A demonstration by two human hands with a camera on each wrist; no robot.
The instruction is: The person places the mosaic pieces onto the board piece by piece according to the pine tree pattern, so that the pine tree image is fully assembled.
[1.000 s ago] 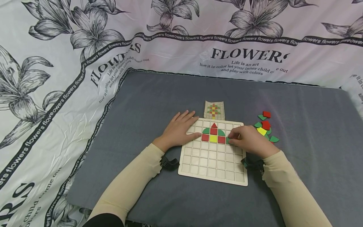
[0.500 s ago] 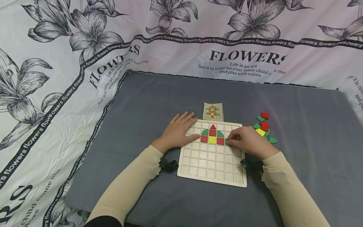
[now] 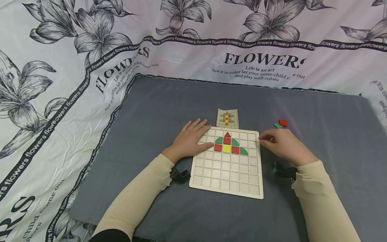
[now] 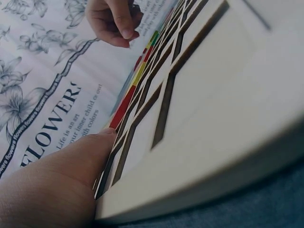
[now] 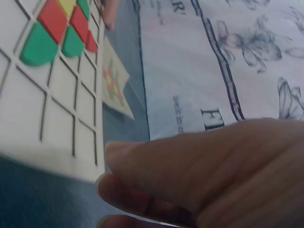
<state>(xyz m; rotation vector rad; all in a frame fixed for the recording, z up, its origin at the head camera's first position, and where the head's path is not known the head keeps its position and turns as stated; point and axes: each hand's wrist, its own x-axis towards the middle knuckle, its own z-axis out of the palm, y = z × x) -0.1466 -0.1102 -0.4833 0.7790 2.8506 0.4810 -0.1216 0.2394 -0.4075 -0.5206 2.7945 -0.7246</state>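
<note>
In the head view my left hand lies spread on the upper left edge of the wooden grid board, its thumb beside a red square. Just off the board's right edge, my right hand hovers with loosely bent fingers; the right wrist view shows nothing between thumb and fingers. On the board are a red triangle, another red square, a yellow square, a third red square, and green quarter-round pieces, one of them a quarter-round at the row's right end.
Behind the board lies a small pattern card with a coloured tree-like figure. Loose pieces, among them a red square and a green piece, lie beyond my right hand, which hides others. A flower-printed cloth borders the grey table.
My right hand has let go of the green quarter-round, left at the row's right end, and moved right off the board, now covering most of the loose pieces. My left hand stays in place.
</note>
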